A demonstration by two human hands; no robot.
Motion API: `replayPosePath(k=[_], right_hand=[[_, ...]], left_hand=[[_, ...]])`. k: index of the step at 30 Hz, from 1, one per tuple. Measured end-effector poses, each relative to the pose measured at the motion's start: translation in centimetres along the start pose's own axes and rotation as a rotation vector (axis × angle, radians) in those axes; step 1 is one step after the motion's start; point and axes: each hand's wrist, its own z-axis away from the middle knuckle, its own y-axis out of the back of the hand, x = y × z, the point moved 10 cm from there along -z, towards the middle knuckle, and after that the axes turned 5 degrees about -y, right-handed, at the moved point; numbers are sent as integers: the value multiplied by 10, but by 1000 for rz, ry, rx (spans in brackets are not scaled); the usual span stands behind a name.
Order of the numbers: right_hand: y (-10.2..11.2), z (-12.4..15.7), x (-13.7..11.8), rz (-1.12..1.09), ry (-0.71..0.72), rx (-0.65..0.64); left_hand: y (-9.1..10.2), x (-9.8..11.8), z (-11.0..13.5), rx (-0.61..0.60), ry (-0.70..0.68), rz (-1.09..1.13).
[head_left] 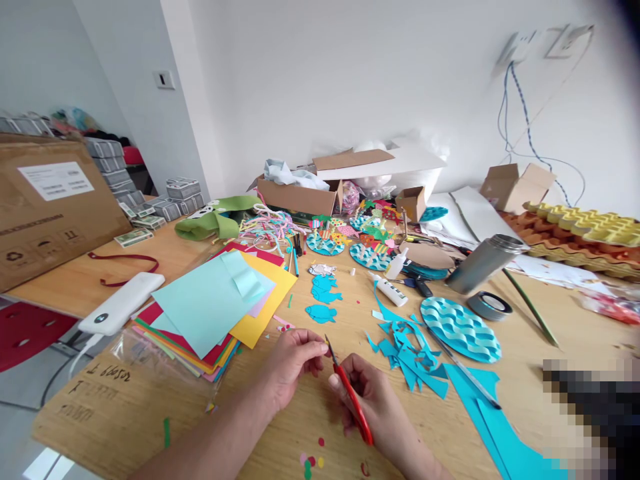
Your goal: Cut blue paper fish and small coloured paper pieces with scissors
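Red-handled scissors [356, 408] are gripped in my right hand [373, 393], their dark tip pointing up and away from me. Just left of the blades, my left hand [295, 363] is closed in a pinch near the tip; whatever it may hold is too small to make out. Beyond my hands lie several blue paper fish [321, 313], with a patterned white fish shape [323, 269] above them. Blue paper scraps [413, 357] are heaped to the right of the scissors. Small coloured paper dots [311, 461] lie on the table below my hands.
Coloured paper sheets [200, 307] are stacked at left beside a white power bank [123, 303]. On the right are a wavy blue disc [460, 328], a glue bottle [391, 291], a steel flask [485, 263] and egg trays [585, 230]. Cardboard boxes [300, 199] line the wall.
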Motion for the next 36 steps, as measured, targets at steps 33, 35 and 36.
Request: replayPosePath(k=[33, 35, 36], right_hand=[[-3, 2, -3, 1, -30, -19], [-2, 2, -4, 2, -23, -11], [-2, 3, -4, 4, -22, -9]], left_hand=[[3, 5, 1, 13, -25, -13], [4, 5, 0, 21, -26, 0], [4, 5, 0, 21, -27, 0]])
